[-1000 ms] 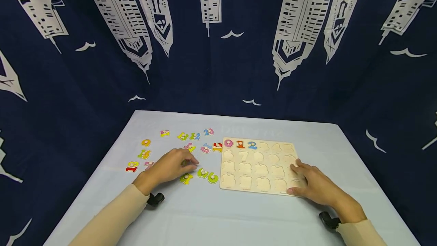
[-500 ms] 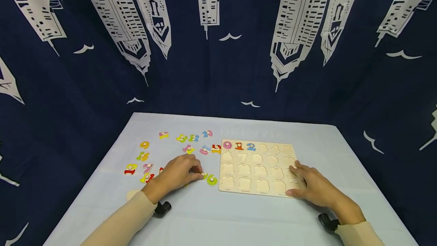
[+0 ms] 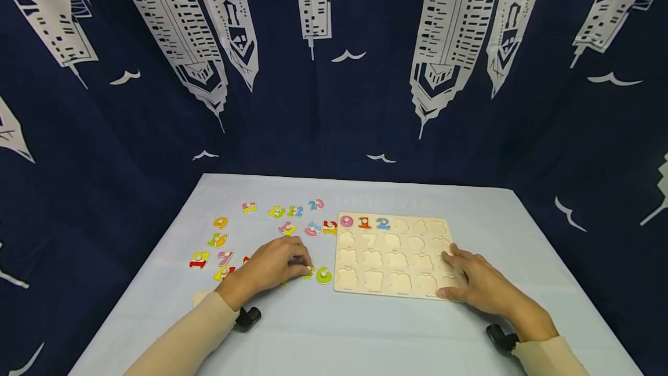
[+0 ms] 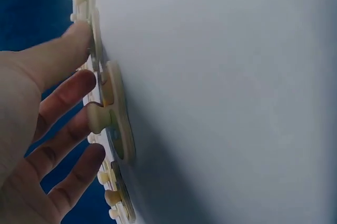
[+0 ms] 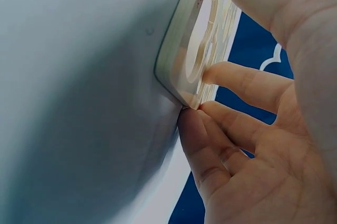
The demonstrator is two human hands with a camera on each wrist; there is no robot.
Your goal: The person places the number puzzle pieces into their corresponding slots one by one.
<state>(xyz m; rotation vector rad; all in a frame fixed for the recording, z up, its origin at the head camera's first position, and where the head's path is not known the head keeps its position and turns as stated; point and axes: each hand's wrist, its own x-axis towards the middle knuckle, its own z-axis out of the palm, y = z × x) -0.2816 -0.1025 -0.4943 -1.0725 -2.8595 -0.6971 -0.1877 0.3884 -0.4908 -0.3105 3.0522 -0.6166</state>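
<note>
A pale wooden number puzzle board (image 3: 412, 283) lies flat, with number pieces 0 (image 3: 347, 221), 1 (image 3: 364, 223) and 2 (image 3: 383, 223) in its top row. Left of the board, my left hand (image 3: 271, 264) reaches palm down, thumb and index finger pinching a green number 3 piece (image 3: 308, 273) low at the table. The grip is partly hidden; loose pieces with knobs (image 4: 97, 117) stand beside my other fingers in the left wrist view. My right hand (image 3: 482, 284) holds the board's near right corner (image 5: 181, 76), thumb at the front edge and fingers at the right side.
Loose number pieces lie left of the board, among them a green 6 (image 3: 324, 275), an orange 9 (image 3: 220, 223) and a red-and-yellow 18 (image 3: 199, 260). A pale round piece (image 3: 200, 297) sits partly under the left sleeve. A dark patterned cloth (image 3: 323, 132) hangs behind the white table (image 3: 365, 341).
My left hand has moved right and slightly nearer, onto the green 3, which has shifted slightly left. The right hand stays on the board's corner.
</note>
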